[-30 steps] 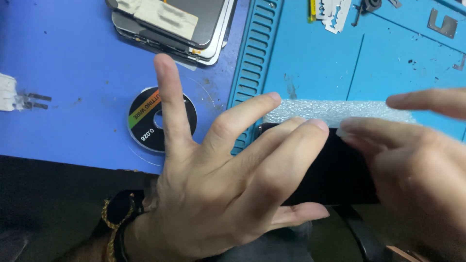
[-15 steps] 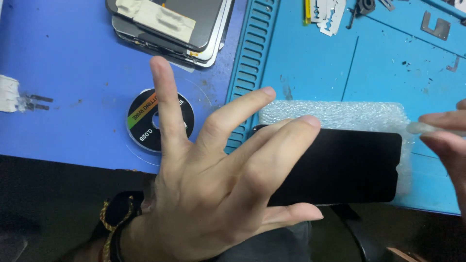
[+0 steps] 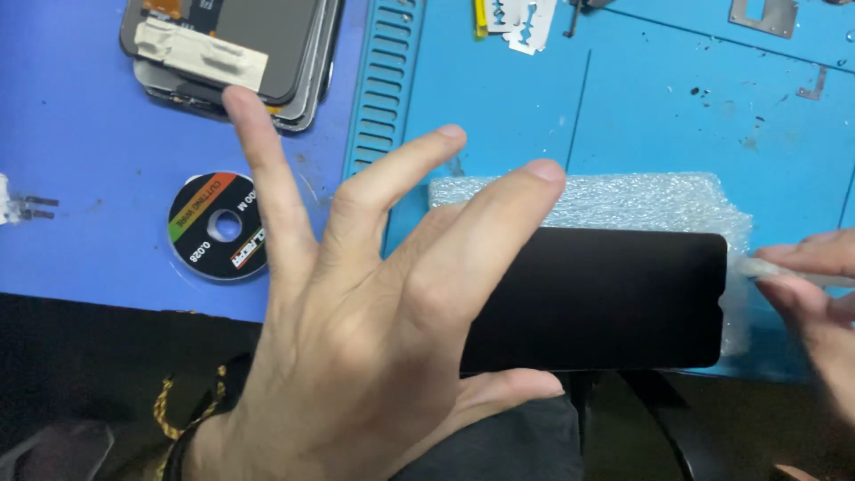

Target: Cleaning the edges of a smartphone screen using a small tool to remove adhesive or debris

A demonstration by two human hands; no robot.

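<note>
The black phone screen (image 3: 614, 298) lies flat on a bubble-wrap sheet (image 3: 623, 200) on the blue mat (image 3: 659, 107), its long axis running left to right; the left hand (image 3: 374, 330), fingers spread, presses its left end; the right hand (image 3: 815, 285) pinches a pale strip (image 3: 757, 267), possibly film, just off the screen's right edge.

The left hand (image 3: 374, 330) fills the middle of the view, back upward, its fingers (image 3: 499, 214) spread wide and stretched forward, the thumb tucked low toward the body, and a dark band with a gold cord at the wrist. The right hand (image 3: 815, 294) enters from the right edge, its fingertips (image 3: 784, 258) pinched together.
</note>
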